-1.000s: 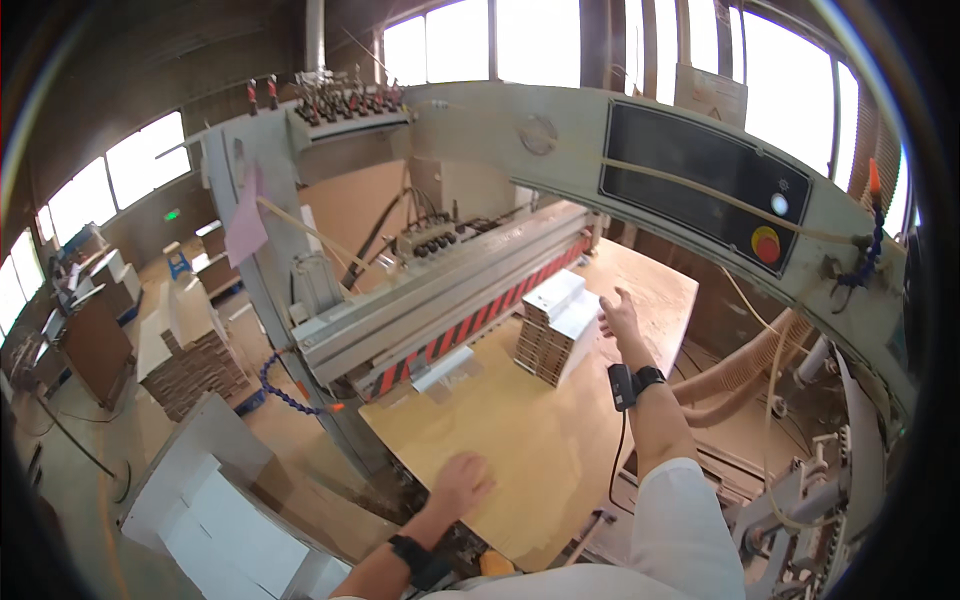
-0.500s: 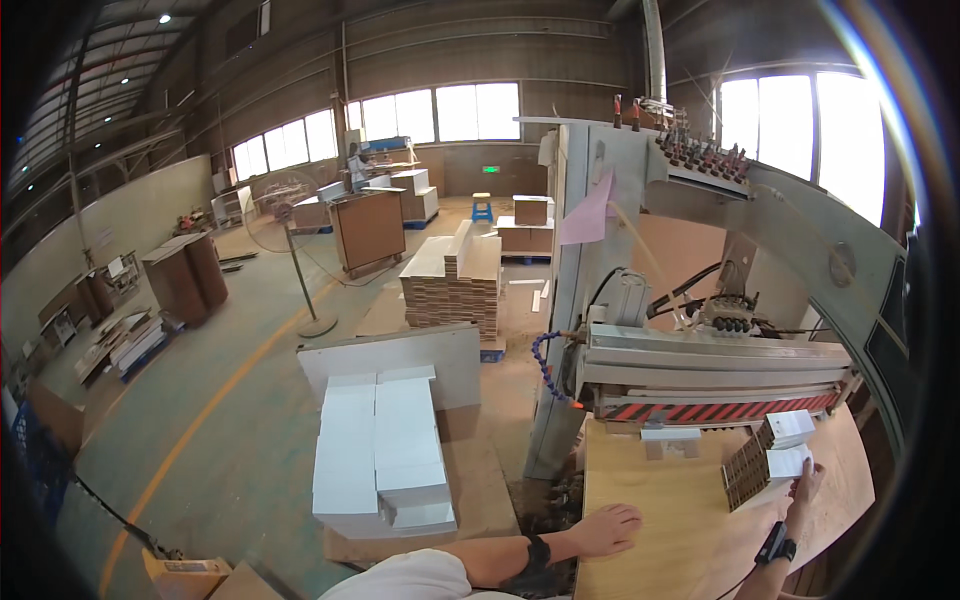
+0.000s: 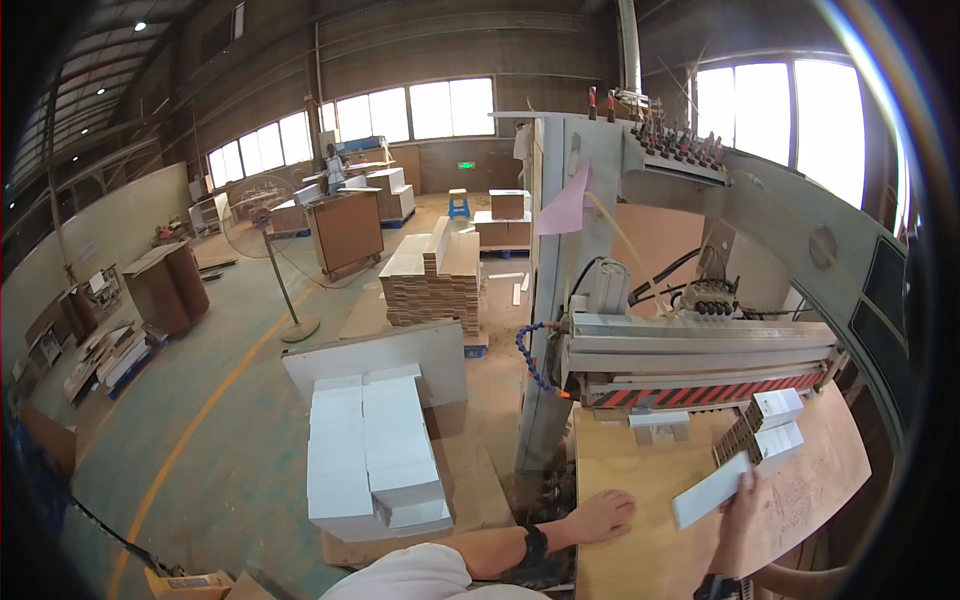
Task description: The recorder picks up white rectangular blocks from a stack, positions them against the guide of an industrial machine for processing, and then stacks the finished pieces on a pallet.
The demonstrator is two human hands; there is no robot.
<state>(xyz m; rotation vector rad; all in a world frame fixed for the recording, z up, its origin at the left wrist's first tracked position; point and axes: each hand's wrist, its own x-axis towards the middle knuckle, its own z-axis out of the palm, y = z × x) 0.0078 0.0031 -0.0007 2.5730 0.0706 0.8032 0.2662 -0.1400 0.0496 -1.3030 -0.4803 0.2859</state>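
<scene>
My right hand [image 3: 738, 505] grips a thin white board strip [image 3: 712, 491] by its right end, holding it tilted above the wooden tabletop [image 3: 640, 475]. Just beyond it, two stacks of similar white strips [image 3: 778, 440] with brown edges stand on the table, below the machine's red-and-black striped bar [image 3: 700, 389]. My left hand [image 3: 603, 516] rests on the left part of the tabletop, palm down, fingers loosely laid out, with nothing in it. A small white strip [image 3: 659, 419] lies at the machine's front edge.
A large pile of white boards [image 3: 375, 450] sits left of the table, in front of an upright panel [image 3: 440, 360]. The machine's grey upright [image 3: 550, 300] rises beyond the table. Farther back are stacked boards [image 3: 430, 285], a standing fan [image 3: 283, 280] and a person [image 3: 334, 170].
My right hand has come away from the stacks, nearer and to the left, now with a white strip in it. My left hand stays on the table. The view has shifted slightly.
</scene>
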